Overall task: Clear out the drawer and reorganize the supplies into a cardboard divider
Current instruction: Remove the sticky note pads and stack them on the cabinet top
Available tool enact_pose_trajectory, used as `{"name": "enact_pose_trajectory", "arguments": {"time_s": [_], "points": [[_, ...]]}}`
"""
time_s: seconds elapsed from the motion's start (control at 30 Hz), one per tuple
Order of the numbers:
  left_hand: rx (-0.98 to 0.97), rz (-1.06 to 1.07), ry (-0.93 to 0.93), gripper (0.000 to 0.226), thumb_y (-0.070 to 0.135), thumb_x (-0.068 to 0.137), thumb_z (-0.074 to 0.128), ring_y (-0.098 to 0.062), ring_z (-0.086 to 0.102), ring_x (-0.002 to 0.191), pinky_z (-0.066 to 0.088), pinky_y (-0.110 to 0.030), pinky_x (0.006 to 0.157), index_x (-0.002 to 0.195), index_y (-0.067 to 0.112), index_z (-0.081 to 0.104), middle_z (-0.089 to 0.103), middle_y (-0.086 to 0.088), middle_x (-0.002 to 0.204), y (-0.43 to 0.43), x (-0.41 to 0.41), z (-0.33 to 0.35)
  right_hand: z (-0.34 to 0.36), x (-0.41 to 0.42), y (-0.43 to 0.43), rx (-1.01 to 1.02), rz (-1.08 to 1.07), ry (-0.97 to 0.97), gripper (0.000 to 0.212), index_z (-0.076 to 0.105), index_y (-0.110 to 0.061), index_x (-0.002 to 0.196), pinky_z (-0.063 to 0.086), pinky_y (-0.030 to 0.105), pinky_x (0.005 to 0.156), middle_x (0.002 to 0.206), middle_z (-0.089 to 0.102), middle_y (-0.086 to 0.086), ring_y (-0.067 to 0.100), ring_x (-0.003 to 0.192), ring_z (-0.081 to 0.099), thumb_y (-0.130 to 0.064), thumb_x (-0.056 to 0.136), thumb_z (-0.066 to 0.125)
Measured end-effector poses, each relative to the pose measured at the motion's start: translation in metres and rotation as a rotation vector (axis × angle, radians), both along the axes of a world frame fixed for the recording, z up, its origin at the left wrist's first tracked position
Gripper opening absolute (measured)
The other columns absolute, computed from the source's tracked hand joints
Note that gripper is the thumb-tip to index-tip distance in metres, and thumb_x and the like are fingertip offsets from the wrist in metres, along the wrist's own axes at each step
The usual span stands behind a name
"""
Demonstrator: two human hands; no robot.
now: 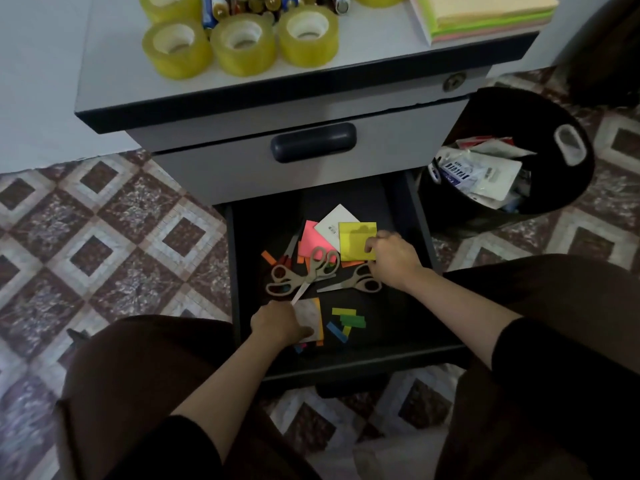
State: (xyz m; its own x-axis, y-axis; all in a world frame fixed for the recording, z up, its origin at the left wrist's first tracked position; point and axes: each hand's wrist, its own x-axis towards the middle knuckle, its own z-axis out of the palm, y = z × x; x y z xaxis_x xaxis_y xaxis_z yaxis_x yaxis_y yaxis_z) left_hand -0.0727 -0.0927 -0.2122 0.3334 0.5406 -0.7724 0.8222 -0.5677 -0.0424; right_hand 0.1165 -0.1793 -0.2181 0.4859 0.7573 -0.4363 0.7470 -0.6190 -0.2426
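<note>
The lower drawer [363,366] of a grey cabinet stands pulled out over the patterned floor, dark inside, its supplies scattered loosely. At its near left the left grip [277,323] has fingers and thumb curled on an orange pad [314,315] in clear wrap, holding its left edge. Just above lies a pair of grey-handled scissors [304,276], blades pointing towards that pad, handles resting on a pink pad [313,241]. Small coloured flag strips [347,322] lie near the orange pad's right side. A second pair of scissors [358,283] lies in the middle, its handles partly under the right grip [391,258]. That grip pinches the lower right corner of a yellow-green pad [356,237], which overlaps a white card [335,221] and sits on orange sheets. Right of the cabinet a black bin [573,183] holds crumpled white packets [481,174]. On the cabinet's tabletop [374,53], yellowish tape rolls [242,43] stand at the left with batteries [221,10] behind them, and a stack of coloured paper [485,15] rests at the right corner.
</note>
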Motion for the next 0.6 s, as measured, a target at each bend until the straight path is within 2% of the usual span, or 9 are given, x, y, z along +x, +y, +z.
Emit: {"name": "enact_pose_trajectory", "arguments": {"time_s": [0.13,0.2,0.27,0.33,0.4,0.47,0.6], "points": [[-0.033,0.139,-0.105,0.062,0.05,0.09,0.051,-0.025,0.056,0.111,0.044,-0.029,0.081,0.128,0.002,0.048,0.056,-0.012,0.124,-0.016,0.003,-0.015,-0.01,0.007,0.011,-0.021,0.011,0.044,0.067,0.029,-0.018,0.145,0.04,0.038,0.1,0.148,0.024,0.009,0.031,0.131,0.027,-0.01,0.086,0.058],[-0.009,0.125,-0.139,0.061,0.054,0.086,0.054,-0.024,0.059,0.104,0.048,-0.029,0.077,0.118,0.002,0.055,0.06,-0.011,0.115,-0.024,0.006,-0.02,-0.015,0.009,0.016,-0.059,0.043,0.079,0.079,0.017,-0.025,0.149,0.035,0.042,0.106,0.156,0.009,0.005,0.032,0.137,0.019,-0.013,0.085,0.062],[0.039,0.095,-0.162,0.058,0.056,0.083,0.056,-0.023,0.061,0.096,0.048,-0.028,0.07,0.109,0.004,0.058,0.061,-0.01,0.108,-0.029,0.01,-0.024,-0.02,0.01,0.018,-0.13,0.084,0.1,0.086,0.007,-0.031,0.15,0.032,0.045,0.108,0.159,-0.004,0.001,0.033,0.142,0.01,-0.017,0.086,0.063],[0.082,0.066,-0.17,0.058,0.054,0.082,0.058,-0.023,0.061,0.095,0.049,-0.028,0.07,0.113,0.005,0.056,0.059,-0.01,0.109,-0.033,0.012,-0.029,-0.025,0.007,0.018,-0.191,0.128,0.084,0.087,0.001,-0.034,0.15,0.03,0.046,0.108,0.158,-0.01,0.0,0.032,0.144,0.003,-0.015,0.088,0.059],[0.114,0.007,-0.137,0.066,0.054,0.083,0.058,-0.024,0.058,0.099,0.046,-0.028,0.07,0.122,0.002,0.049,0.054,-0.014,0.116,-0.039,0.014,-0.031,-0.029,0.001,0.018,-0.193,0.138,0.03,0.085,0.003,-0.033,0.15,0.031,0.047,0.107,0.158,-0.007,0.005,0.035,0.143,0.006,-0.011,0.088,0.058],[0.129,-0.05,-0.099,0.072,0.053,0.085,0.057,-0.025,0.056,0.104,0.045,-0.028,0.074,0.129,-0.002,0.042,0.047,-0.019,0.125,-0.043,0.014,-0.034,-0.031,-0.004,0.021,-0.152,0.118,-0.013,0.085,0.007,-0.031,0.149,0.033,0.049,0.105,0.154,0.005,0.01,0.038,0.138,0.014,-0.008,0.086,0.059],[0.13,-0.088,-0.059,0.063,0.045,0.088,0.057,-0.027,0.056,0.108,0.047,-0.03,0.079,0.13,-0.001,0.045,0.043,-0.026,0.134,-0.043,0.018,-0.039,-0.032,0.0,0.026,-0.108,0.104,-0.032,0.079,0.017,-0.031,0.148,0.037,0.05,0.102,0.148,0.013,0.013,0.039,0.135,0.017,-0.008,0.085,0.059]]}}
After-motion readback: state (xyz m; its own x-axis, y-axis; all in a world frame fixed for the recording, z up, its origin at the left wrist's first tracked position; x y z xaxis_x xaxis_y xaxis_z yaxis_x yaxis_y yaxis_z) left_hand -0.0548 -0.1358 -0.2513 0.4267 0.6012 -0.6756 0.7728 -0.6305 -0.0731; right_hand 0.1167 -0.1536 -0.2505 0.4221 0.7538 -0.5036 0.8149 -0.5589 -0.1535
